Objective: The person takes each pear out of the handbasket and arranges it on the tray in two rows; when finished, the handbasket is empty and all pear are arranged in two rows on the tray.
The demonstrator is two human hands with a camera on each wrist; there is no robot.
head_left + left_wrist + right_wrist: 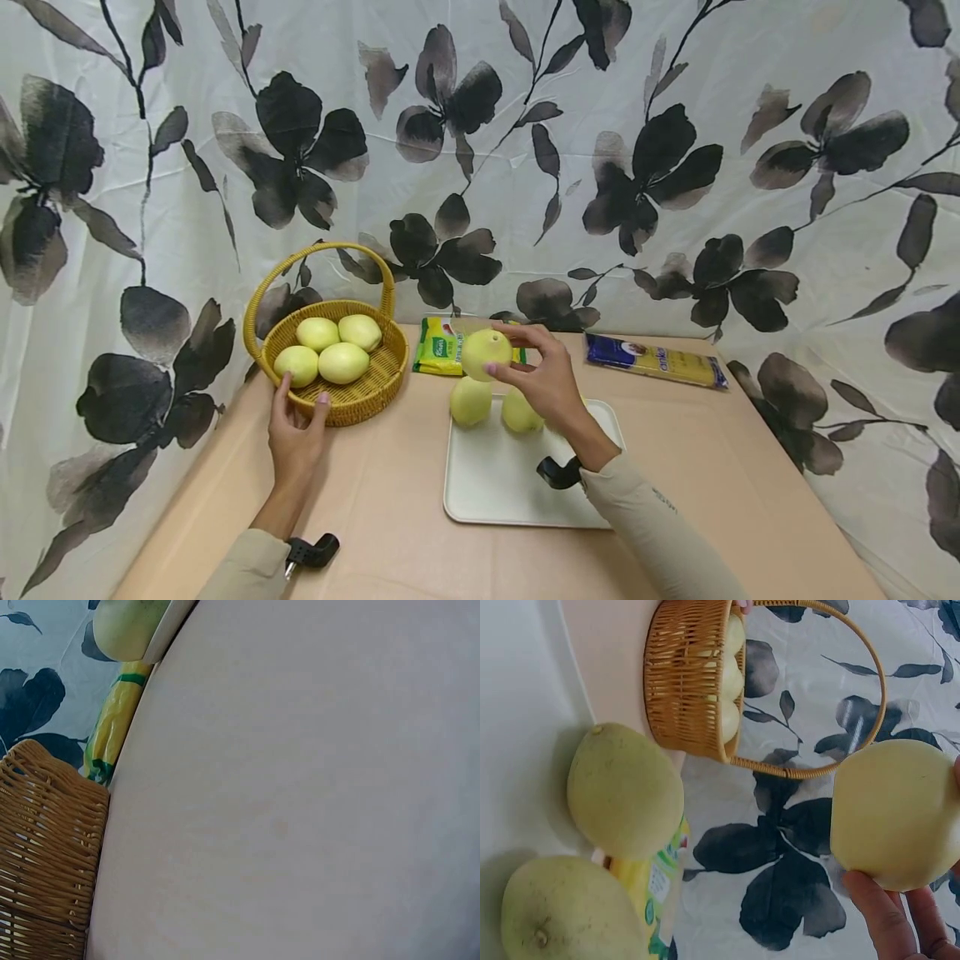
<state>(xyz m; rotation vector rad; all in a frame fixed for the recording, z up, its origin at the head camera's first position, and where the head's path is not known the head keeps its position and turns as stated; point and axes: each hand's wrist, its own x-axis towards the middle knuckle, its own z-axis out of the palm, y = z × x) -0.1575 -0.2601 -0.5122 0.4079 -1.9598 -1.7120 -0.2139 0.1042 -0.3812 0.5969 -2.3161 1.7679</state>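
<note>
In the head view my right hand [543,375] holds a round pale yellow-green fruit [486,354] between fingers and thumb, raised above a white tray [495,492]. Two similar fruits, one [471,402] at left and one [521,412] beside my hand, show on the tray; my hand may hide more. The right wrist view shows the held fruit [896,817] close up, with fingertips against it. At the left, my left hand [296,442] holds the near rim of a yellow wicker basket [367,408], which contains several fruits [343,362].
Behind the tray lies a yellow-green packet [438,346], partly covered by the raised fruit. A blue and yellow packet [652,360] is at the back right. The table [390,500] meets a floral cloth [525,167] at its back. The basket's tall handle [322,247] arches upward.
</note>
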